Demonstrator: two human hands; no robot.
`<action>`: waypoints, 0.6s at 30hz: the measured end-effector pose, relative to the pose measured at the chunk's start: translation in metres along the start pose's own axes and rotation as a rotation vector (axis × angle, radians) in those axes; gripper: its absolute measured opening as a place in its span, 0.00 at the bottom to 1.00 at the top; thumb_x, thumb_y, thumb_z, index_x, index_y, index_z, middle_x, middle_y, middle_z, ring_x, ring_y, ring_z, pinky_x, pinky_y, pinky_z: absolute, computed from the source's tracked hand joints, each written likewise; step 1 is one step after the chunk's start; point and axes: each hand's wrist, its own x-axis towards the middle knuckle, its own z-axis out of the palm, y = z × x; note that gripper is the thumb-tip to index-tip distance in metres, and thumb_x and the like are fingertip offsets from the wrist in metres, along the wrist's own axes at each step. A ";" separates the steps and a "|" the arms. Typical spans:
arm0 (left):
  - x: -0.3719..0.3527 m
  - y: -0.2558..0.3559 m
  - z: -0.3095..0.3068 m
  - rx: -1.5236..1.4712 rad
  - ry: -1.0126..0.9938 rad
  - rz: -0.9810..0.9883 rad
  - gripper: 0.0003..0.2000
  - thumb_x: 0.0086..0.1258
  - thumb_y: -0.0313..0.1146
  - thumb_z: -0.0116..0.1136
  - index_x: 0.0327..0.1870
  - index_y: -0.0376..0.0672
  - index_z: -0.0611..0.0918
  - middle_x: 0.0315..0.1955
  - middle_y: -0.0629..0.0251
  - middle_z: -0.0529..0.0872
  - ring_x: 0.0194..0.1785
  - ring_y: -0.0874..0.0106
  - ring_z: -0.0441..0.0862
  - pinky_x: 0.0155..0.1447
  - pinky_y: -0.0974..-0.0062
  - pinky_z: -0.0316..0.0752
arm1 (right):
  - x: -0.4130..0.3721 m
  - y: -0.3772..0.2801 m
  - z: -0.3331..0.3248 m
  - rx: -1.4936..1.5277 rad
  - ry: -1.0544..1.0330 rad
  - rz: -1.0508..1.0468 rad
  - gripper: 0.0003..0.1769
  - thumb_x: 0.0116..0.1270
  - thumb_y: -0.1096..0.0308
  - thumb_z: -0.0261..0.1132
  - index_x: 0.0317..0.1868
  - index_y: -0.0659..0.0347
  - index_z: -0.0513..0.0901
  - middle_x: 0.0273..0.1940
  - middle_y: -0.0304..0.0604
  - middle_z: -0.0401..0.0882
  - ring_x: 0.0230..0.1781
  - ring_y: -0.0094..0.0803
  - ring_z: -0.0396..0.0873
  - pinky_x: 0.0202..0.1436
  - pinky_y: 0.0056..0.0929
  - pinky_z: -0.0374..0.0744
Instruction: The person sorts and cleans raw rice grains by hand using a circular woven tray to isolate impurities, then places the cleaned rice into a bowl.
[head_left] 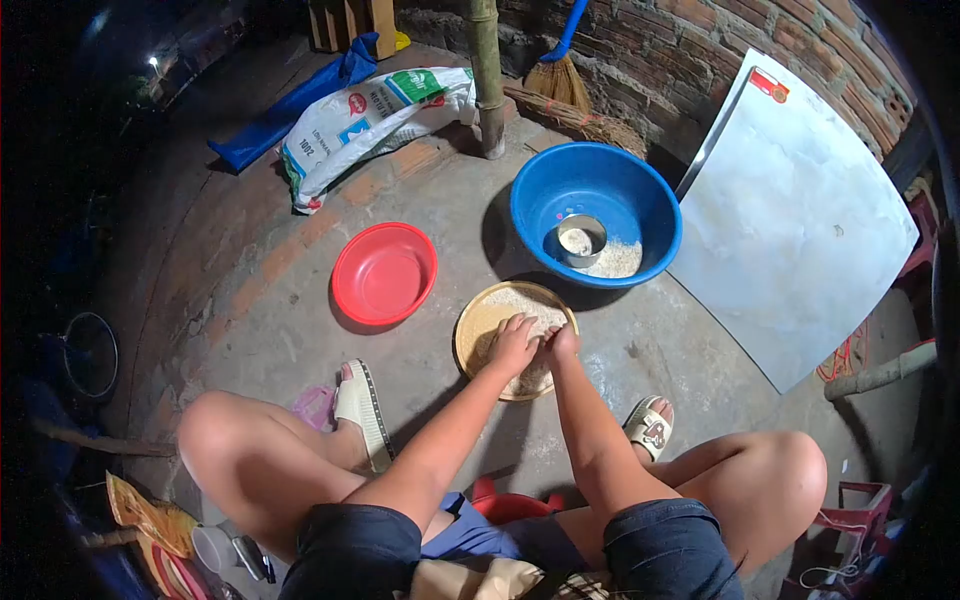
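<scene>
A round shallow tray (pixel 463 350) with a tan rim sits on the floor in front of me, holding pale grains (pixel 520 297) that look like rice. My left hand (pixel 514 343) lies over the tray's middle, fingers spread on the grains. Close beside it, at the tray's right side, my right hand (pixel 564 343) is curled with its fingers bent inward; whatever may be in them is hidden. Beyond the tray stands a large blue basin (pixel 597 160) with more grains (pixel 618 260) and a metal cup (pixel 583 240) inside. A red basin (pixel 385 275) rests to the left.
A printed sack (pixel 370 125) lies by a bamboo post (pixel 487 80) at the back. A broom (pixel 560 80) leans at the brick wall (pixel 690 60). On the right is a large pale sheet (pixel 800 220). My sandalled feet flank the tray.
</scene>
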 end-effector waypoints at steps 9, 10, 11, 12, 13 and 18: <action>-0.066 -0.043 0.029 0.220 -0.146 0.180 0.21 0.62 0.36 0.56 0.58 0.48 0.72 0.59 0.59 0.68 0.62 0.57 0.63 0.63 0.62 0.62 | 0.018 0.012 -0.030 -0.618 0.263 -0.376 0.24 0.62 0.55 0.53 0.21 0.70 0.79 0.18 0.53 0.76 0.20 0.43 0.76 0.29 0.42 0.71; -0.066 -0.043 0.031 0.217 -0.151 0.176 0.21 0.62 0.36 0.56 0.58 0.48 0.72 0.59 0.59 0.68 0.62 0.57 0.63 0.63 0.62 0.62 | 0.018 0.015 -0.028 -0.844 0.335 -0.569 0.25 0.62 0.53 0.54 0.24 0.72 0.80 0.20 0.57 0.77 0.21 0.47 0.77 0.32 0.46 0.72; -0.063 -0.044 0.033 0.196 -0.133 0.154 0.16 0.60 0.32 0.56 0.50 0.45 0.75 0.51 0.59 0.72 0.56 0.58 0.68 0.57 0.64 0.66 | 0.017 0.016 -0.027 -0.847 0.337 -0.564 0.25 0.62 0.53 0.54 0.24 0.72 0.80 0.20 0.57 0.77 0.21 0.47 0.77 0.32 0.46 0.72; -0.059 -0.044 0.032 0.178 -0.114 0.132 0.11 0.58 0.28 0.57 0.42 0.43 0.78 0.43 0.59 0.77 0.49 0.59 0.73 0.52 0.66 0.70 | 0.006 0.011 -0.022 -0.916 0.297 -0.573 0.26 0.62 0.53 0.54 0.25 0.73 0.79 0.21 0.60 0.77 0.23 0.49 0.77 0.33 0.46 0.72; -0.055 -0.050 0.036 0.178 -0.119 0.128 0.11 0.58 0.28 0.57 0.42 0.43 0.78 0.43 0.59 0.77 0.49 0.59 0.73 0.52 0.66 0.70 | 0.002 0.010 -0.020 -0.985 0.256 -0.582 0.26 0.62 0.53 0.53 0.27 0.74 0.78 0.22 0.63 0.76 0.24 0.50 0.77 0.34 0.47 0.72; -0.027 -0.044 0.028 -0.191 0.089 -0.169 0.04 0.58 0.25 0.58 0.35 0.41 0.80 0.32 0.58 0.81 0.36 0.63 0.79 0.42 0.69 0.73 | 0.000 0.014 -0.012 -0.923 0.201 -0.608 0.26 0.65 0.54 0.54 0.21 0.71 0.78 0.20 0.50 0.77 0.21 0.35 0.72 0.31 0.37 0.71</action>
